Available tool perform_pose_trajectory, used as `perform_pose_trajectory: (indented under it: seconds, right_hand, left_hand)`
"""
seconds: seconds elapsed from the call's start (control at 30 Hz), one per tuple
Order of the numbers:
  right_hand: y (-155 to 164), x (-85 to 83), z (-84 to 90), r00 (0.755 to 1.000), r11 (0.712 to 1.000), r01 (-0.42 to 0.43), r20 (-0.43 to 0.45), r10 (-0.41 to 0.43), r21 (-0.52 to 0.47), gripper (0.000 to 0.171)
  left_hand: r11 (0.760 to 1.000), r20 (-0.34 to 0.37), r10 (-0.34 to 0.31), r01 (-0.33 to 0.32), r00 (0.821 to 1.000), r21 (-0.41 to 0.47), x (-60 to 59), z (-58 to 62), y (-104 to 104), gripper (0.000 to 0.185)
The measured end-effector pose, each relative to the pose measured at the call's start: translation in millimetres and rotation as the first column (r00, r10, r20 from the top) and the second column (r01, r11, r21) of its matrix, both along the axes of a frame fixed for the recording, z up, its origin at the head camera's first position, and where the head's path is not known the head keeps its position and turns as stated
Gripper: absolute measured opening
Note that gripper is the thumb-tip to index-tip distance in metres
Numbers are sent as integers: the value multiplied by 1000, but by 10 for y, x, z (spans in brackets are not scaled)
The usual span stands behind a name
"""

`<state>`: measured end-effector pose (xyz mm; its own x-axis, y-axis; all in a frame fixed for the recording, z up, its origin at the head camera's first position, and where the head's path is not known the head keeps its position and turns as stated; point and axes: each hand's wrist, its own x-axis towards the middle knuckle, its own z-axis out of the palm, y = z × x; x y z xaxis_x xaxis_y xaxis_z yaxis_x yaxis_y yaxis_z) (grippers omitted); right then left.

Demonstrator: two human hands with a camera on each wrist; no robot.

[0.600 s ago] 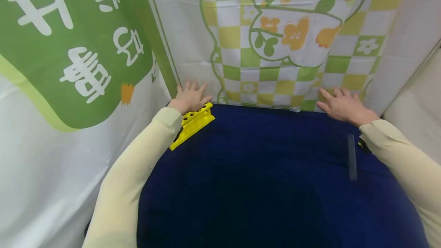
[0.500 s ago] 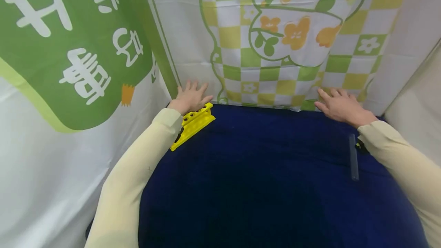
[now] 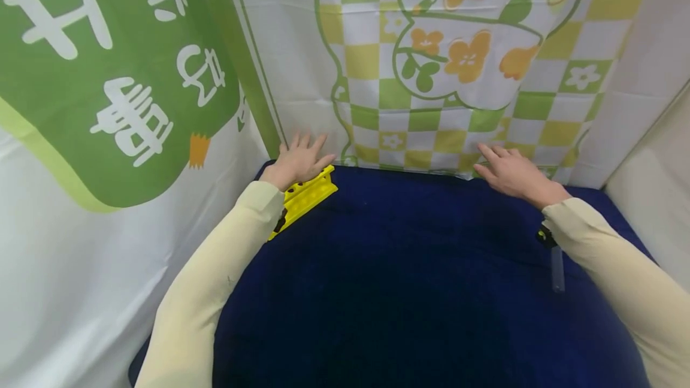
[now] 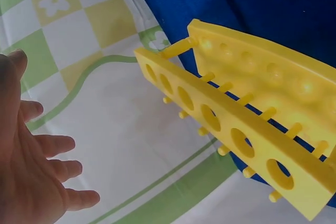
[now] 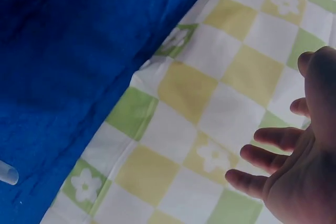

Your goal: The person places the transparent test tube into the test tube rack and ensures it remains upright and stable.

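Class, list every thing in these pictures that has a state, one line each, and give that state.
Left hand: open, fingers spread, holds nothing.
Right hand: open, fingers spread, holds nothing.
Yellow tube rack: empty, on the blue cloth beside the left hand.
Clear tube: lying flat on the cloth, untouched.

A dark blue cloth (image 3: 409, 268) covers the worktop. Printed sheets hang behind it: green with white characters (image 3: 108, 76), and green-yellow checks with orange flowers (image 3: 447, 64).

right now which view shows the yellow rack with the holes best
The left wrist view: the yellow rack fills it, holes and pegs plain. The head view shows it small, half hidden by the left hand. The right wrist view misses it.
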<state>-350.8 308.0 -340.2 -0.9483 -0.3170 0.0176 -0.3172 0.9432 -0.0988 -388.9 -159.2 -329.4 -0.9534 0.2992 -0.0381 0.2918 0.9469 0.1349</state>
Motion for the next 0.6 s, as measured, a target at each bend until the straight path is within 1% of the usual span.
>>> perform_pose_trajectory:
  seconds: [0.17, 0.3, 0.47, 0.6]
  right_hand:
    - [-96, -26, -103, 999, 999, -49, 0, 49, -24, 70]
    - [-185, -52, -167, 998, 997, -68, -17, 68, -48, 66]
    - [-308, -48, -212, 995, 991, -95, -28, 93, -89, 66]
    - [-423, -53, -240, 994, 986, -109, -23, 106, -127, 67]
  left_hand:
    - [1000, -3, 7, -7, 1000, 8, 38, -56, -55, 70]
    - [999, -13, 6, -6, 1000, 35, 63, -71, -68, 70]
    - [998, -25, 4, -2, 1000, 66, 104, -78, -76, 72]
    - [996, -30, -2, 4, 1000, 87, 131, -86, -121, 72]
